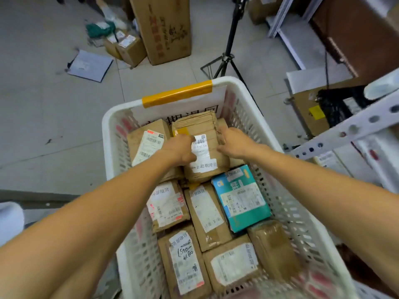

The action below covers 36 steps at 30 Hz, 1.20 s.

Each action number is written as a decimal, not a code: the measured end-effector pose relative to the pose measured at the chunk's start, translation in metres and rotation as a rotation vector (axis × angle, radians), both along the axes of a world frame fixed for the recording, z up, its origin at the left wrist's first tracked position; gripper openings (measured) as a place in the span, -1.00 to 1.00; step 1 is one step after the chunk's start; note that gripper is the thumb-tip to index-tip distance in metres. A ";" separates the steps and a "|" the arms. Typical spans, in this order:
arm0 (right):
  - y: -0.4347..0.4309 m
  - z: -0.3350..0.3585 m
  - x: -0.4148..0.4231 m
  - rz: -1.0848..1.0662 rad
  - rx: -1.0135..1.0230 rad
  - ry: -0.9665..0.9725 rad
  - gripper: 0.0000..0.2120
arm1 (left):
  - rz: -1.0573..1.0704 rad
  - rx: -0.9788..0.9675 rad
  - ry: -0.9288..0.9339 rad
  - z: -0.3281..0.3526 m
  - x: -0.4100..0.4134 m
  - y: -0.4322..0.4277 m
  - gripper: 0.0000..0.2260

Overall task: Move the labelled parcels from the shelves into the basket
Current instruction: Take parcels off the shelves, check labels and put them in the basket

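- The paper-wrapped parcel [201,125] sits at the far end of the white basket [109,134], lying on top of the boxes below it. Its long axis runs away from the person and leans slightly to the right.
- The left hand [180,151] holds its left edge, with fingers [188,138] curled onto the white label. The right hand [235,143] holds the right edge, with fingers [222,133] curled over the crumpled paper. The parcel lies between the two hands, which are about equally near it.
- Judgement: the parcel looks nearly set down. What remains is to release it and draw both hands straight back.
- The surface under it is uneven. A labelled cardboard box [149,145] is just to its left and a teal parcel [241,199] lies nearer the person.
- The basket is almost full and little free space shows. A perforated shelf upright [354,128] stands close on the right, and a tripod [228,52] stands on the tiled floor [54,117] beyond.
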State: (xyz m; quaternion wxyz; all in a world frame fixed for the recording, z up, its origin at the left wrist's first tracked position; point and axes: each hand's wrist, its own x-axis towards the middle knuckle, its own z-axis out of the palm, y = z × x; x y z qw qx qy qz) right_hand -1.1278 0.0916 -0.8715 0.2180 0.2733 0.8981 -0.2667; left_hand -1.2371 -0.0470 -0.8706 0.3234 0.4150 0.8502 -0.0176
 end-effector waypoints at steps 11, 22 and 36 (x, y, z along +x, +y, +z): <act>-0.062 0.214 -0.010 0.481 0.149 -0.088 -0.49 | 0.268 0.108 0.068 0.205 0.016 -0.077 -0.62; -0.191 0.369 0.018 0.913 0.253 0.201 -0.37 | 0.660 0.111 0.266 0.352 0.127 -0.209 -0.64; -0.429 0.450 0.187 1.647 0.263 0.520 -0.48 | 1.430 0.062 0.446 0.429 0.420 -0.427 -0.62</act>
